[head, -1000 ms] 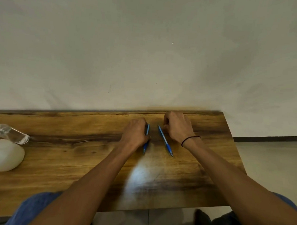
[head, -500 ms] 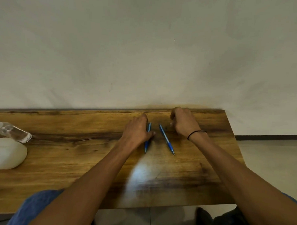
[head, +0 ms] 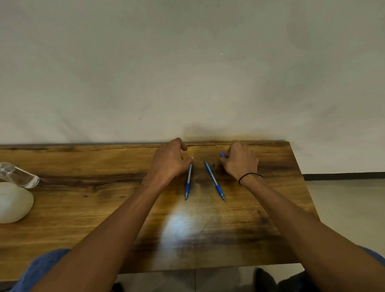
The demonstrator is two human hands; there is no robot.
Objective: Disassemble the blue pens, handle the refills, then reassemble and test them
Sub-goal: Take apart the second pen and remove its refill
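Left hand (head: 169, 161) rests on the desk (head: 102, 216) with fingers curled, its thumb side touching the far end of the left blue pen (head: 188, 183); whether it grips that pen I cannot tell. Right hand (head: 239, 161) pinches a small blue piece (head: 222, 154) at its fingertips, just beside the right blue pen (head: 214, 181), which lies free. Both pens point toward the person, tips apart. A clear bottle (head: 14, 174) and a white rounded object (head: 8, 201) sit at the desk's left edge.

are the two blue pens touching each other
Apart. The head view shows bare wood between the left pen and the right pen along their whole length, widening toward the tips.
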